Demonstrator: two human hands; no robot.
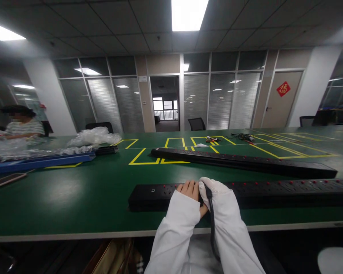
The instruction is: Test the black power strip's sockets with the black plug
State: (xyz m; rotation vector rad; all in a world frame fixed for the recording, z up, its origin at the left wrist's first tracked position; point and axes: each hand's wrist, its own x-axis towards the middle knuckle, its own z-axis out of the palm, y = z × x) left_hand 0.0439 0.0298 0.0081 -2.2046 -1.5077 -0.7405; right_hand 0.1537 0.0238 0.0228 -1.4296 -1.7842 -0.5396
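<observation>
A long black power strip (pixel 277 192) with a row of sockets and red dots lies along the near side of the green table. My bare left hand (pixel 190 190) rests over its top, fingers bent across it and thumb at the near side, gripping it. Right beside it, my right hand (pixel 214 188) in a white glove is closed round the end of a black power cord (pixel 212 220). The cord runs down over the table edge along my right sleeve. Whatever plug sits at its end is hidden in the glove, against the strip's top.
Behind lies a second black power strip (pixel 246 161), slanted. Loose cables (pixel 242 137) and small parts (pixel 211 140) lie farther back among yellow tape outlines. At left are clear plastic wrap (pixel 94 136), a blue rail (pixel 45 163), a phone (pixel 7 180) and a seated person (pixel 24 127).
</observation>
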